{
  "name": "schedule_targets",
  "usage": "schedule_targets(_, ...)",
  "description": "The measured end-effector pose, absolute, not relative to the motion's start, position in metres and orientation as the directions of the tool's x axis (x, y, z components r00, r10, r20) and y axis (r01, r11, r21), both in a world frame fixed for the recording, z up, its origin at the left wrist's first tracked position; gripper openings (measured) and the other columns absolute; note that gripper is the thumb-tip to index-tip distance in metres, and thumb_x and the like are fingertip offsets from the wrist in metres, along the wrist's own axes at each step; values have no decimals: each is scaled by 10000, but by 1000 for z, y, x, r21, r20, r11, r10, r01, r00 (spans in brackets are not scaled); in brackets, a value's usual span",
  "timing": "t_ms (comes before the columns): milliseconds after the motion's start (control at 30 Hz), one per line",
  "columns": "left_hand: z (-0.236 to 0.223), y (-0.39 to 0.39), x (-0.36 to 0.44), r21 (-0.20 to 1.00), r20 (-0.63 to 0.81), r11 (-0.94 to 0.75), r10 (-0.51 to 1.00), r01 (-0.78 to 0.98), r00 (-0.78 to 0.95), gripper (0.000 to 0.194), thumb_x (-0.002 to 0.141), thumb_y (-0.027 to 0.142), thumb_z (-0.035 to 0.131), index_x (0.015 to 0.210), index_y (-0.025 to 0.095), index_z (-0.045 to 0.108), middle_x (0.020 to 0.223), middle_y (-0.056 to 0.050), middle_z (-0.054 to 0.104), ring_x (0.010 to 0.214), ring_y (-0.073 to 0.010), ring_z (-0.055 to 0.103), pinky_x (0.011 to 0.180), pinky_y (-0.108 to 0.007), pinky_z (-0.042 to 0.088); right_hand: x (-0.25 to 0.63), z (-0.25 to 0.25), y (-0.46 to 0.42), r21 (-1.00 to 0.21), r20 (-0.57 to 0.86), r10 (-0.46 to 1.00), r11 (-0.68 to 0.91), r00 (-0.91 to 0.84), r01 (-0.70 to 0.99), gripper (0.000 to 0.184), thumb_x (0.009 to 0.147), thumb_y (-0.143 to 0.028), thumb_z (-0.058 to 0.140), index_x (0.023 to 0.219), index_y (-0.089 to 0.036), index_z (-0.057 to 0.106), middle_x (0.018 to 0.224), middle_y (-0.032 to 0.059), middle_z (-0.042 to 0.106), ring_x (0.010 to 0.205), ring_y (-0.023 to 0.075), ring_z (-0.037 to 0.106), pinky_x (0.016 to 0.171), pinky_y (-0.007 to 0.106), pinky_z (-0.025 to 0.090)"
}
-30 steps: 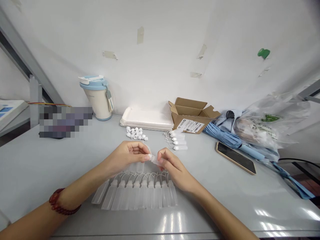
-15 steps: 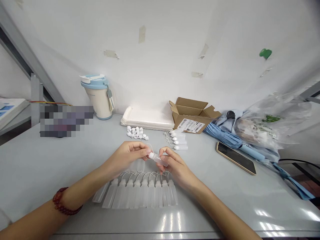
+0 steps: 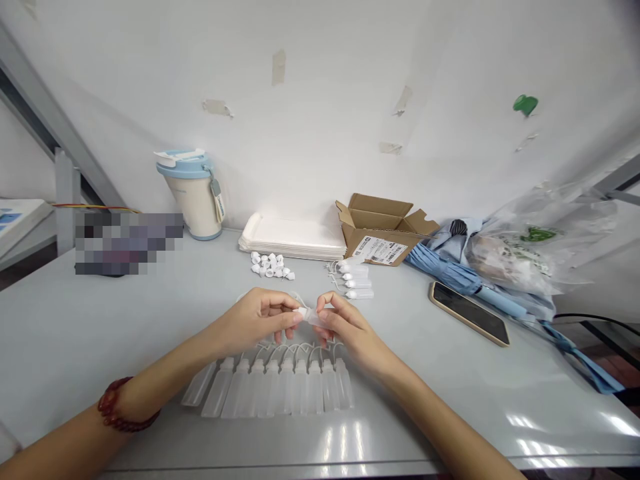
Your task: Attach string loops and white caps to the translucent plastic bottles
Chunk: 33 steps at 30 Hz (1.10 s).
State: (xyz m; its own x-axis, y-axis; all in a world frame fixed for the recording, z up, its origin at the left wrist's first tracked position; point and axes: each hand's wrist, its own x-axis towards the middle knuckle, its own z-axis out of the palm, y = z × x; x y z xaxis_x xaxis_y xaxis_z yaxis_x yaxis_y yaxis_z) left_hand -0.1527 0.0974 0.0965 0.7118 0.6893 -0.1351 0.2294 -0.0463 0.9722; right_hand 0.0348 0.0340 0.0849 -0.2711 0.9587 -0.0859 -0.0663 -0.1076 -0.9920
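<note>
Pale grey tabletop point(image 3: 75, 347) runs along a white wall point(image 3: 310, 113) patched with strips of tape, and near its front edge two bare hands work close together. Between them, a small translucent plastic dropper bottle point(image 3: 311, 317) lies nearly level, its white tip pointing left. The left hand point(image 3: 255, 319) is curled, its fingertips closed on the tip end, while the right hand point(image 3: 353, 330) is also closed, pinching the bottle's body. A light, even pinch looks best for such a soft, thin-walled bottle, with the tip kept square to its neck. Both forearms angle in from the lower corners, and a red beaded bracelet point(image 3: 113, 403) circles the left wrist.

Just beneath the hands lies a row of matching bottles point(image 3: 273, 390), thin white tethers looping from their necks. Farther out sit a cluster of small white caps point(image 3: 270, 265) and a few white-tipped bottles point(image 3: 357, 283). Beyond them are a stack of white trays point(image 3: 290, 239), an open cardboard box point(image 3: 380, 230), a cream-and-blue tumbler point(image 3: 193, 197), a black phone point(image 3: 469, 313) and a furled blue umbrella point(image 3: 450, 277).
</note>
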Motion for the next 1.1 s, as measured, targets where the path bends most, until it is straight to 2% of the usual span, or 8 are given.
schedule_targets(200,91,97,-151,962,-206,-3,644,273,736,379,840,470,500,663,159,628,611,-14,612,484,-131,561,465,-233,467,34,88,32,-998,-66,961,-69,-268,-4,123,872,-323,476,852,-217,417,634,-54,431,592,109,406,603,247,351)
schedule_targets(400,89,95,-150,966,-233,50,588,252,775,406,851,480,485,632,158,600,502,7,564,441,-125,533,462,-230,437,38,87,31,-998,-35,955,-20,-294,55,123,889,-329,465,849,-213,448,653,-50,413,591,104,393,589,238,356)
schedule_targets(600,94,93,-152,950,-119,-163,597,266,793,369,861,414,487,586,181,563,553,4,577,533,-144,551,534,-241,423,40,83,33,-999,-47,955,-39,-293,33,143,892,-346,469,847,-211,452,619,-57,398,570,102,393,561,229,352)
schedule_targets(733,90,90,-150,843,87,-445,666,301,741,278,845,334,520,620,188,591,565,12,542,554,-137,499,538,-239,380,40,80,35,-997,-72,956,-76,-283,-3,159,884,-365,483,845,-214,455,578,-66,396,536,99,378,544,230,347)
schedule_targets(800,89,90,-149,815,156,-495,688,302,708,209,827,325,548,685,192,626,594,11,555,564,-136,498,556,-241,389,40,81,36,-994,-90,957,-104,-276,-38,177,874,-378,499,834,-212,451,569,-72,371,524,94,362,531,226,345)
schedule_targets(867,89,89,-148,867,90,-405,699,290,709,223,831,355,544,717,188,636,648,-1,587,583,-140,533,565,-241,416,40,82,36,-991,-100,956,-120,-278,-57,190,869,-386,510,829,-211,446,571,-76,350,520,89,352,526,222,343)
schedule_targets(1000,90,90,-149,962,-189,-45,601,269,777,414,897,473,403,710,165,607,629,-22,612,552,-156,591,553,-262,468,41,86,35,-996,-78,954,-89,-291,-25,206,871,-404,511,847,-210,448,600,-65,397,539,91,375,539,226,352)
schedule_targets(1100,90,90,-150,965,-257,101,550,242,795,433,900,500,393,714,158,583,587,-9,599,494,-145,585,502,-251,456,41,87,34,-999,-44,946,-46,-322,4,210,886,-411,493,860,-207,451,604,-61,402,556,97,379,543,228,359)
